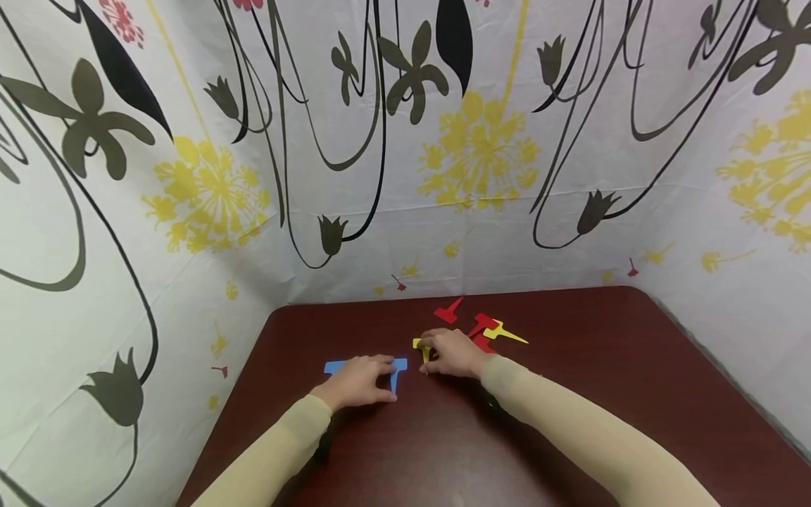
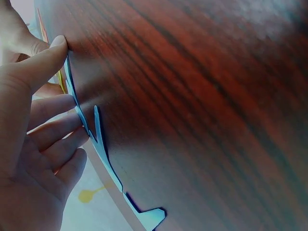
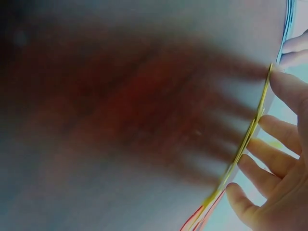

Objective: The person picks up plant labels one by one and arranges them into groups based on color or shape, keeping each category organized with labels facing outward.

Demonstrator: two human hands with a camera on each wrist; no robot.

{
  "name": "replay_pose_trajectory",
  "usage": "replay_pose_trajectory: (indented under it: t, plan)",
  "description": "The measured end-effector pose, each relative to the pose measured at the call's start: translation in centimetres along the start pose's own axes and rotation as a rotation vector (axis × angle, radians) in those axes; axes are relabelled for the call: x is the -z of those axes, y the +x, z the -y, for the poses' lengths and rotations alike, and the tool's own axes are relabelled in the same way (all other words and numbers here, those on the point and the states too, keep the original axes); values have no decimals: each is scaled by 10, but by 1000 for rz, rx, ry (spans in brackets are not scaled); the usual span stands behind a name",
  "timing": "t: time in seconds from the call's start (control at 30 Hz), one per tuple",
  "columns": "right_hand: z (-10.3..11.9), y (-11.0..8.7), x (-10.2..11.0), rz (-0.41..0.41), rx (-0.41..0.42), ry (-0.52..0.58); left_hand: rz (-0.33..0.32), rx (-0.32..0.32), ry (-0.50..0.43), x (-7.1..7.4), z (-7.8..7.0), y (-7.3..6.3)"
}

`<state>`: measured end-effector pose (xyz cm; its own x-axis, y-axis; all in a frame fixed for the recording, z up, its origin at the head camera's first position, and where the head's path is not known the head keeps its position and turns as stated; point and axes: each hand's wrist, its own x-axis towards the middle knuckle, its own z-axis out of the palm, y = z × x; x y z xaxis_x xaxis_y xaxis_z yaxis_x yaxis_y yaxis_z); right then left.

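Blue T-shaped plant labels lie flat on the dark table; one blue label [image 1: 399, 367] shows beyond the left fingers, another [image 1: 333, 366] to the left. My left hand [image 1: 356, 382] rests over them, its thumb and fingertips touching the blue label [image 2: 73, 91] in the left wrist view. A short way to the right, my right hand [image 1: 453, 353] lies over a yellow T-shaped label [image 1: 417, 343]. In the right wrist view its spread fingers touch the yellow labels [image 3: 250, 129] along the table surface. The palm hides part of them.
Beyond the right hand lie a separate red label [image 1: 448, 311], overlapping red labels [image 1: 484, 322] and another yellow label [image 1: 507, 332]. The reddish-brown table [image 1: 570, 408] meets a patterned cloth wall [image 1: 393, 246] at its back edge.
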<state>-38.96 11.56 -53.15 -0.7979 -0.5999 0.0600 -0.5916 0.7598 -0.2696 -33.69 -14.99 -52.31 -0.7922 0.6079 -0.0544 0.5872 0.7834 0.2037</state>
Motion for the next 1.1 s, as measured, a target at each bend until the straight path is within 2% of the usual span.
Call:
replay_pose_trajectory:
  t: [0.47, 1.1]
  plan:
    - [17, -20, 1, 36, 61, -43, -16, 4, -23, -2, 0, -3]
    - [28, -28, 0, 1, 138, -121, -27, -15, -28, -1, 4, 0]
